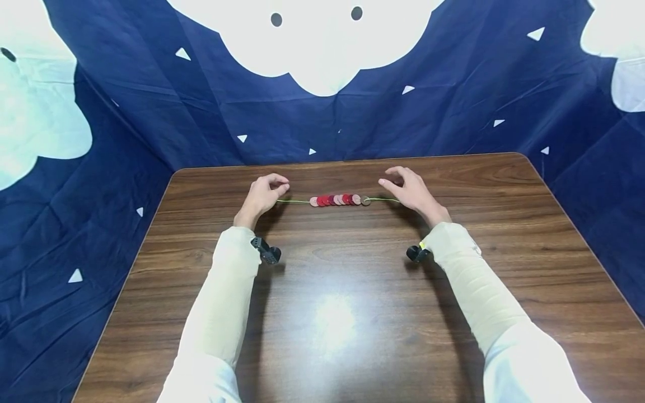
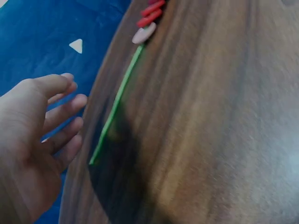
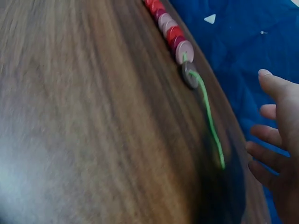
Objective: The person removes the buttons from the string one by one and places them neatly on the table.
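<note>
A row of buttons (image 1: 337, 200) in pink, red and dark red lies threaded on a green cord (image 2: 117, 99) near the table's far side. At the row's right end sits a brown-grey button (image 3: 189, 75), with the cord coming out through it. My left hand (image 1: 262, 195) hovers by the cord's left end, fingers loosely bent and holding nothing. Beside the right end is my right hand (image 1: 410, 189), its thumb and fingers apart and nothing between them. Both wrist views show the cord ends lying on the wood, away from the fingers.
The wooden table (image 1: 332, 263) has a glare spot at its middle front. A blue curtain (image 1: 211, 123) with white cloud and triangle shapes hangs behind the table and along its sides. Small black cameras (image 1: 267, 252) are strapped to both wrists.
</note>
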### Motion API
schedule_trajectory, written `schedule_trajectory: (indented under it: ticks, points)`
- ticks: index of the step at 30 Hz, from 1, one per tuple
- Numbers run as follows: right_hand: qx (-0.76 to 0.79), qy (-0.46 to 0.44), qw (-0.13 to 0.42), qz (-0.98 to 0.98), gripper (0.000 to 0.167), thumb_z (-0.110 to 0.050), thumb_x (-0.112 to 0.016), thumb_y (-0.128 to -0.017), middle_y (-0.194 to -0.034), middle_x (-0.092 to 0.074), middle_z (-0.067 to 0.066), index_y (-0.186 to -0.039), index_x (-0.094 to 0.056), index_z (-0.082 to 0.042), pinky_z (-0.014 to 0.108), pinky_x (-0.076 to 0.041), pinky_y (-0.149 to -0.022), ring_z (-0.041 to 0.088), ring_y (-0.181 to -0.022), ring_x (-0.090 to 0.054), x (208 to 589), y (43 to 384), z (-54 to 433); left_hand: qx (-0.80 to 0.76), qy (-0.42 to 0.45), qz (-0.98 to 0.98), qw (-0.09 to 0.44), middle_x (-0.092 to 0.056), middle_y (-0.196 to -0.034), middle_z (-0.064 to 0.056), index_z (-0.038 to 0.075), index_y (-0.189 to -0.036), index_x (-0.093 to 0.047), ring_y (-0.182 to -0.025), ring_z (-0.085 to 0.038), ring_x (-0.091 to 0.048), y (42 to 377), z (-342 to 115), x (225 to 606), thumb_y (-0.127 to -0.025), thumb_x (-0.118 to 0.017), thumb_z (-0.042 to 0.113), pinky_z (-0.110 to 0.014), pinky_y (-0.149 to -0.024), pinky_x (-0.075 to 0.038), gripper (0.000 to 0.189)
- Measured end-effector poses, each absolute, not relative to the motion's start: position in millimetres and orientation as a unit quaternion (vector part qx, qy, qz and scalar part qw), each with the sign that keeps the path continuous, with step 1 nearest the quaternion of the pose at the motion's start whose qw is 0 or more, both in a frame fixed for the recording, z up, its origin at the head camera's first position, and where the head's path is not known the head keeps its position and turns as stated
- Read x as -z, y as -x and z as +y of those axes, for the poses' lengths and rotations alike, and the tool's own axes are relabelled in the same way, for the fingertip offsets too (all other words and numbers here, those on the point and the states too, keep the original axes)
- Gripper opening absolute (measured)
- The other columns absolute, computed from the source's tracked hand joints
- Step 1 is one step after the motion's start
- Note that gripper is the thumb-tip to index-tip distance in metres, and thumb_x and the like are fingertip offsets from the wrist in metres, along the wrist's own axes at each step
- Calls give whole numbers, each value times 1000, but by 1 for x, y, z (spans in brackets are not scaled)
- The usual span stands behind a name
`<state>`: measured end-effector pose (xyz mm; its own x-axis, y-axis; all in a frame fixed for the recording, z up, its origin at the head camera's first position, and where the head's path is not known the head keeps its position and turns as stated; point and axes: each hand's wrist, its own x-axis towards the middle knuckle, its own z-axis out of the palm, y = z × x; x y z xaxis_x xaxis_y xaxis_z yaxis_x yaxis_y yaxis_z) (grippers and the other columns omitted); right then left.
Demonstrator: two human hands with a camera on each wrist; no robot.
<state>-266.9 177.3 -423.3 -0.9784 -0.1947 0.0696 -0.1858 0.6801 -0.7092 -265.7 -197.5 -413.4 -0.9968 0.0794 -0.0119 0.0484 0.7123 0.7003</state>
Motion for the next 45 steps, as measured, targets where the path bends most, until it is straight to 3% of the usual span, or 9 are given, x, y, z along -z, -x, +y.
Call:
schedule_trajectory:
  ticks: [6, 11, 21, 28, 36, 45]
  points:
    - [395, 114, 16, 911, 43, -38, -63, -92, -120, -60, 11, -123, -60, -9, 42, -44, -95, 27, -107, -56, 436, 266, 182, -323, -65, 944, 35, -60, -118, -15, 6, -111, -66, -113, -30, -52, 261, -206, 422, -93, -62, 16, -44, -101, -38, 21]
    - [378, 142, 15, 915, 32, -31, -69, -88, -117, -60, 13, -112, -67, -10, 44, -40, -99, 28, -112, -52, 445, 265, 182, -288, -56, 955, 41, -58, -113, -14, 7, -106, -67, -112, -34, -45, 256, -213, 428, -90, -67, 18, -49, -98, -33, 20]
    - [322, 152, 2, 935, 13, -23, -74, -84, -124, -51, 14, -90, -69, -13, 54, -25, -102, 35, -118, -38, 451, 262, 176, -253, -52, 965, 45, -56, -108, -12, 10, -90, -69, -111, -36, -41, 254, -219, 431, -88, -69, 22, -52, -95, -32, 13]
    - [323, 145, 9, 935, 10, -21, -69, -88, -130, -46, 15, -88, -68, -11, 57, -21, -103, 37, -124, -33, 451, 259, 176, -241, -57, 968, 39, -54, -113, -14, 8, -94, -66, -114, -37, -40, 254, -218, 434, -93, -62, 23, -50, -98, -32, 15]
    - [322, 149, 3, 935, 12, -20, -66, -90, -130, -45, 16, -88, -66, -9, 56, -21, -105, 38, -123, -35, 451, 259, 177, -255, -48, 966, -14, -57, -110, -17, 4, -97, -59, -116, -38, -47, 254, -220, 434, -97, -53, 15, -48, -103, -35, 12]
    - [341, 155, -39, 926, 10, -13, -66, -89, -129, -43, 18, -84, -63, -5, 60, -23, -103, 39, -124, -38, 445, 261, 177, -256, -60, 961, -83, -57, -99, -17, 2, -93, -59, -105, -36, -50, 256, -218, 430, -96, -53, 11, -44, -96, -39, 11]
